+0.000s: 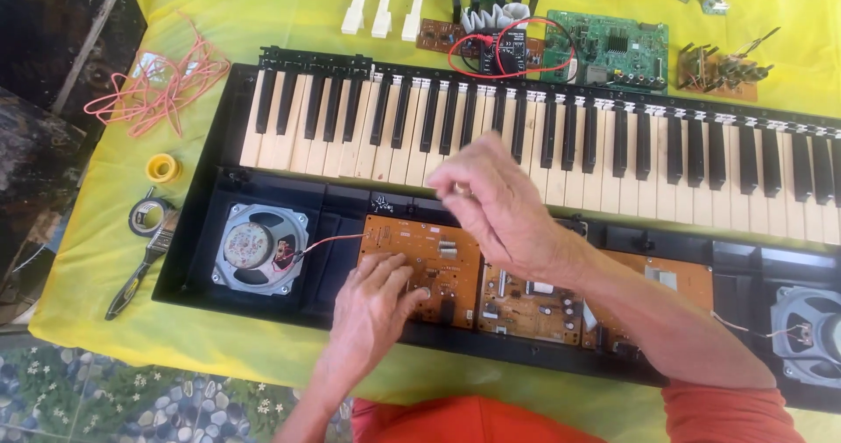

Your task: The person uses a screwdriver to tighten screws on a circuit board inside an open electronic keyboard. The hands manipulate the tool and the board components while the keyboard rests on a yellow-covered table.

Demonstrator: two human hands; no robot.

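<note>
An opened electronic keyboard lies on a yellow cloth, its black shell exposing orange circuit boards and a round speaker. My left hand rests flat with its fingertips on the left orange board. My right hand hovers above the boards near the keys, fingers pinched together around something small and shiny; it is blurred, and I cannot tell what the item is.
A second speaker sits at the right end. Behind the keys lie loose white keys, a green circuit board with red wire, and small parts. At left are pink wire, tape rolls and a brush.
</note>
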